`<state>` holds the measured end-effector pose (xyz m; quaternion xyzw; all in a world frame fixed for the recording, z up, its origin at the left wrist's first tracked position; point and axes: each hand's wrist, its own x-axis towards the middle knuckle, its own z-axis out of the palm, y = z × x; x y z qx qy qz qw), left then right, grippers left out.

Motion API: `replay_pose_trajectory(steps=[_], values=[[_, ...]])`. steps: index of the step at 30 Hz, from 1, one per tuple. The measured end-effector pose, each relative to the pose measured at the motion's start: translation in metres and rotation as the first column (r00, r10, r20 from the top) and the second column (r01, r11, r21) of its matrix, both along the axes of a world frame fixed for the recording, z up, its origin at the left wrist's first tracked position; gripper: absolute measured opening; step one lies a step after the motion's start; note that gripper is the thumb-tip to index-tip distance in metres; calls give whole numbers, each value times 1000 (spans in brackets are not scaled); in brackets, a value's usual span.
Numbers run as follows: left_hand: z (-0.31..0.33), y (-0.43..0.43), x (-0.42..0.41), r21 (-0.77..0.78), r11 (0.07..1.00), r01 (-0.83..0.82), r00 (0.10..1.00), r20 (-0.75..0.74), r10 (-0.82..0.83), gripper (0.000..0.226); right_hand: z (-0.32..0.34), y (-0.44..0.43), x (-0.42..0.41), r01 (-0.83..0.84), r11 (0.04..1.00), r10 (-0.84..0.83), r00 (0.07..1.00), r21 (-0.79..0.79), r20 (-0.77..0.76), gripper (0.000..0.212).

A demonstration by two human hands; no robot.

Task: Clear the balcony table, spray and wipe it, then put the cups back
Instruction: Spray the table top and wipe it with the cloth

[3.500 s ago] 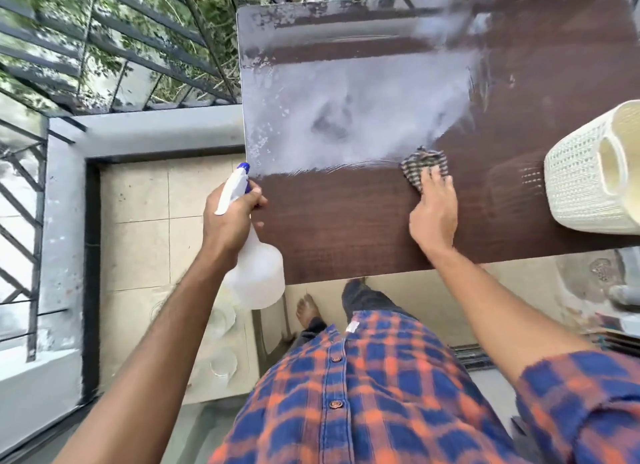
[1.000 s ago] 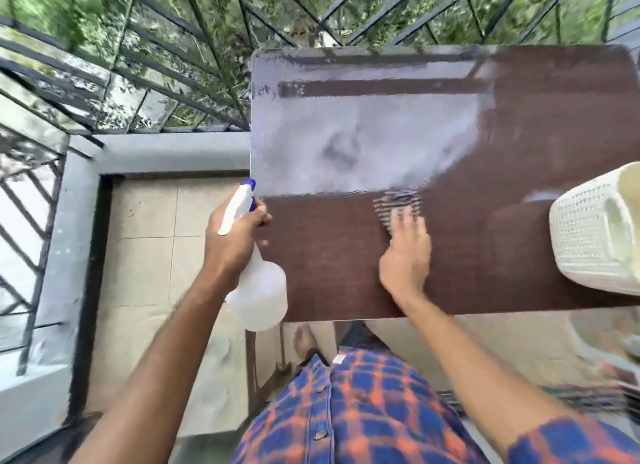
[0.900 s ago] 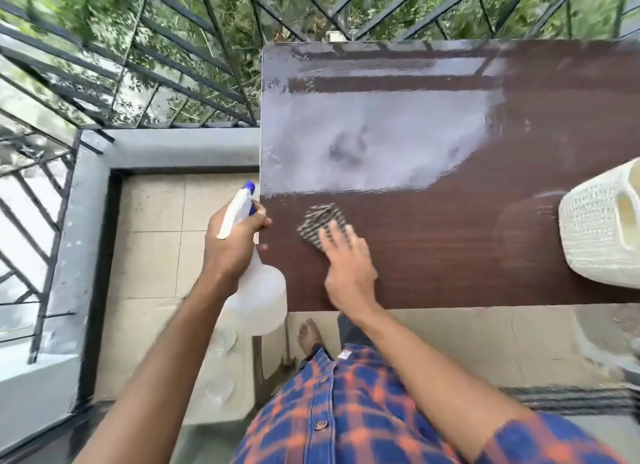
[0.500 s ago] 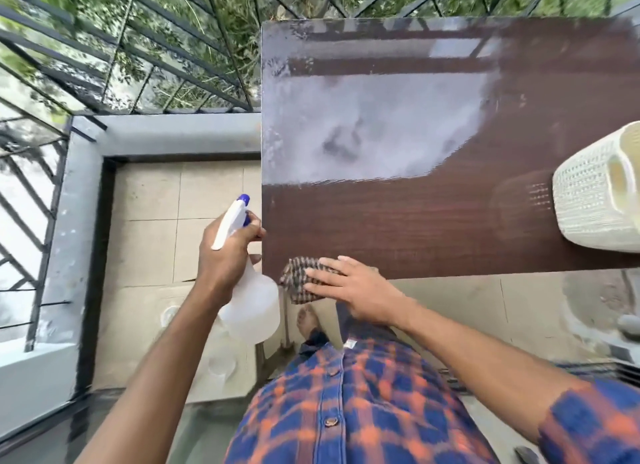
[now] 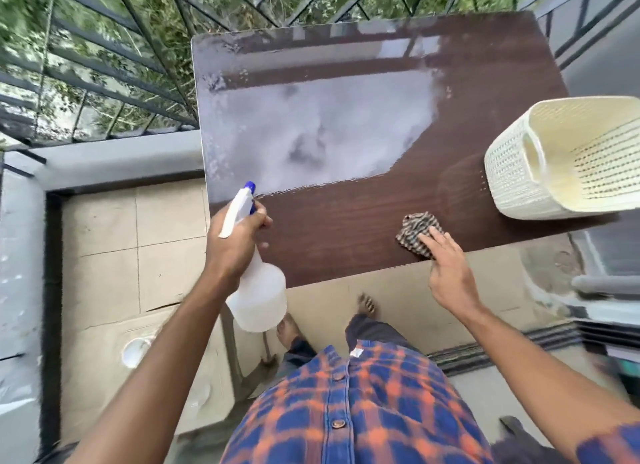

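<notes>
The table (image 5: pixel 346 228), dark brown wood grain, stands against the balcony railing (image 5: pixel 104 65), and a pale, misty wet patch (image 5: pixel 311 134) covers its far left part, while the near strip and the right side show bare grain. No part of the spray bottle (image 5: pixel 258 294) that shows carries readable print. The small white tag (image 5: pixel 356 352) at the hem of the blue and orange checked shirt (image 5: pixel 346 411) is too small to read. Half a second ago the checked cloth (image 5: pixel 415 229) lay at the table's near left corner, partly over the edge. It is now on the near strip, right of the middle, just short of the white woven basket (image 5: pixel 512 183) that stands on the right end of the table. The wet patch has kept the same outline throughout. The left hand (image 5: pixel 232 242) was beside the table's left edge before and is now above its near left corner. Its fingers are curled tight round the neck of the spray bottle, under the white trigger and blue nozzle, and the clear body hangs below the tabletop. The right hand (image 5: pixel 446 273) lies nearly flat, fingers straight and slightly spread, their tips pressing the near side of the cloth at the table's front edge.
</notes>
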<state>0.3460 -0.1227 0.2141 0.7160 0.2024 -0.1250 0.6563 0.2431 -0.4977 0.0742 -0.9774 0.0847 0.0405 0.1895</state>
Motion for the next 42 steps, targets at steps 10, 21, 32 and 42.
replay_pose_trajectory(steps=[10,21,32,42], values=[[3,-76,11,57,995,-77,997,15,76,5,-5,-36,68,-278,959,281,959,-50,42,68],[7,-195,-8,123,976,-181,982,72,173,5,-5,-60,94,-385,923,384,921,-7,69,62],[10,-236,-32,120,978,-170,984,68,163,6,16,-97,49,-226,964,230,973,140,-8,59],[36,-225,-4,15,985,-170,976,141,166,14,115,-82,68,473,359,-28,867,804,-498,34]])
